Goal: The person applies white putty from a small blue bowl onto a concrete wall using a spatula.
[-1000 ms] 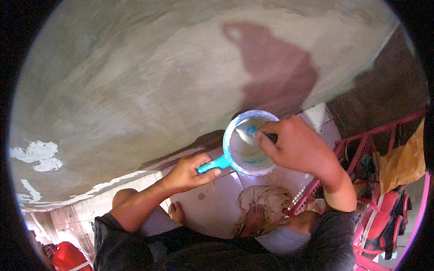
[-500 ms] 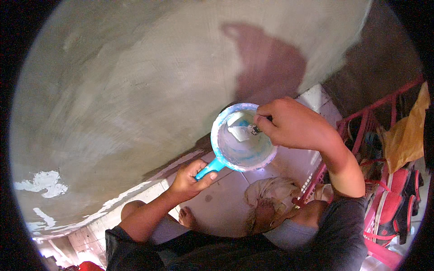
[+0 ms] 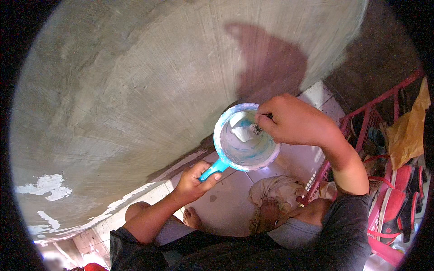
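Note:
A light-blue dipper (image 3: 218, 137), its rim and inside smeared with whitish paste, is held out in front of the grey wall. My left hand (image 3: 193, 183) is closed round its blue handle, thumb on top. Over the dipper's far right rim, my right hand (image 3: 291, 121) grips a putty knife (image 3: 244, 132) by its dark handle, most of which the fingers hide. The knife's paste-covered blade is down inside the dipper, on the left of the fist.
The grey wall (image 3: 135, 90) has white patches (image 3: 49, 187) at lower left. At right, a pink rack (image 3: 370, 110) holds red-and-black footwear (image 3: 395, 203) and brown paper (image 3: 409, 128). A beige cloth (image 3: 275, 189) lies on the tiled floor (image 3: 230, 194) near my feet.
The blade has shifted slightly within the dipper, its white face turned a little. Dipper and both hands sit slightly farther right in view; both grips are the same.

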`<state>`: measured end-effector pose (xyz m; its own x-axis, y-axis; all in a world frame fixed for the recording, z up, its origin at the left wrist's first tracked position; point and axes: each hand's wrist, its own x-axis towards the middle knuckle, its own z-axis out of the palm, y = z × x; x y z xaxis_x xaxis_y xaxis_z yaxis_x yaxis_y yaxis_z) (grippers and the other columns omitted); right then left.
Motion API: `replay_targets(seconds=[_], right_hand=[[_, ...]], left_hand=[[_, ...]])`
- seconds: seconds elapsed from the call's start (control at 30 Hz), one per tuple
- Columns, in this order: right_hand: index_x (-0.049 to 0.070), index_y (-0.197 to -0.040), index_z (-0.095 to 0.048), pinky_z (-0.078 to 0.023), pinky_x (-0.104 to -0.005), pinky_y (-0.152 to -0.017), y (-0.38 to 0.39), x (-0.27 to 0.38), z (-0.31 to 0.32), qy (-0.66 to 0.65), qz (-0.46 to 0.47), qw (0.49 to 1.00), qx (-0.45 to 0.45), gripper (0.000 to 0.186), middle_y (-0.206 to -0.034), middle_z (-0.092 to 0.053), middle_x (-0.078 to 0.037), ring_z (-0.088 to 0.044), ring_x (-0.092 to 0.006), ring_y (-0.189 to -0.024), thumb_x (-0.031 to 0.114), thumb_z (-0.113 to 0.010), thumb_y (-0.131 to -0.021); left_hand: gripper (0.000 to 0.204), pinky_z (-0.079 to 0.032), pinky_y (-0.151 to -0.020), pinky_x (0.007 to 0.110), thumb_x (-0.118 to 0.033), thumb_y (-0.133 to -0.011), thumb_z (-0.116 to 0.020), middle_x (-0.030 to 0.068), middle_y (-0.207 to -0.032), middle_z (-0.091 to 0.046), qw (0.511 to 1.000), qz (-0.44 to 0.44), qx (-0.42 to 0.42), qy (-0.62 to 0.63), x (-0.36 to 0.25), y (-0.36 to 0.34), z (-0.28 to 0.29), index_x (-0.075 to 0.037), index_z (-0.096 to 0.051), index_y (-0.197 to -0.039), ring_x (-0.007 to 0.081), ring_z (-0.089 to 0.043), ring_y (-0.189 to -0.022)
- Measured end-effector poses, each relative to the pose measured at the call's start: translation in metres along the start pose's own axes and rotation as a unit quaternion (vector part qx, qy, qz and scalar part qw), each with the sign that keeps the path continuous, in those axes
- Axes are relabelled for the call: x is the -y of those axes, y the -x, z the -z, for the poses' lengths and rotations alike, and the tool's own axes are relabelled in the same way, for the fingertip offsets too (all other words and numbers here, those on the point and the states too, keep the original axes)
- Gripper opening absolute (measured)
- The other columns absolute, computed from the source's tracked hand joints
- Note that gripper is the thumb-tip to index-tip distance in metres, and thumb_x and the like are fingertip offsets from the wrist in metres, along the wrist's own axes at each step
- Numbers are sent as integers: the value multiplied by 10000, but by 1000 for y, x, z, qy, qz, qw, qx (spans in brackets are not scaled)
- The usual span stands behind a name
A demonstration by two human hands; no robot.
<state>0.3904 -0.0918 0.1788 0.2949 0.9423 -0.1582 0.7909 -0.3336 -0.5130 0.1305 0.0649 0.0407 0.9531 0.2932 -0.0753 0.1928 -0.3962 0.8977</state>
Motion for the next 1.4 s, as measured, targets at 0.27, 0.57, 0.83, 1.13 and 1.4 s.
replay_targets(seconds=[0.27,0.57,0.83,1.13,1.4], right_hand=[[-22,-830,-659,-495,-478,-695,4,-2,2,28,17,999,-26,262,-764,-633,-250,-625,-433,-739,208,-540,-876],[3,-771,-655,-509,-512,-689,2,22,-28,108,63,992,-7,234,-708,-617,-250,-628,-429,-682,185,-542,-866],[-20,-748,-639,-502,-517,-672,1,28,-37,95,87,991,-20,259,-702,-609,-265,-625,-439,-673,180,-526,-867],[-15,-838,-672,-494,-495,-680,-4,8,-28,-17,26,999,-40,258,-742,-624,-260,-627,-436,-700,212,-557,-880],[-9,-822,-662,-496,-472,-658,-7,0,-25,25,69,996,42,279,-739,-626,-252,-630,-425,-691,234,-550,-904]], left_hand=[[230,-422,-554,274,-242,-883,-719,11,-692,-560,1000,6,0,3,-4,1,1,-54,-589,-902,74,-495,-631],[218,-407,-523,267,-232,-882,-721,-14,-653,-549,1000,-14,-7,11,0,-1,-4,-59,-590,-894,57,-478,-598],[212,-403,-512,266,-231,-885,-718,-19,-631,-536,1000,18,-1,2,0,1,-6,-75,-577,-857,58,-483,-580],[205,-402,-503,271,-218,-890,-711,-21,-627,-535,1000,-12,-16,21,1,2,-13,-80,-569,-840,62,-489,-575],[221,-373,-506,256,-218,-896,-707,-27,-621,-483,999,16,-18,46,2,2,-13,-75,-558,-819,54,-436,-579]])
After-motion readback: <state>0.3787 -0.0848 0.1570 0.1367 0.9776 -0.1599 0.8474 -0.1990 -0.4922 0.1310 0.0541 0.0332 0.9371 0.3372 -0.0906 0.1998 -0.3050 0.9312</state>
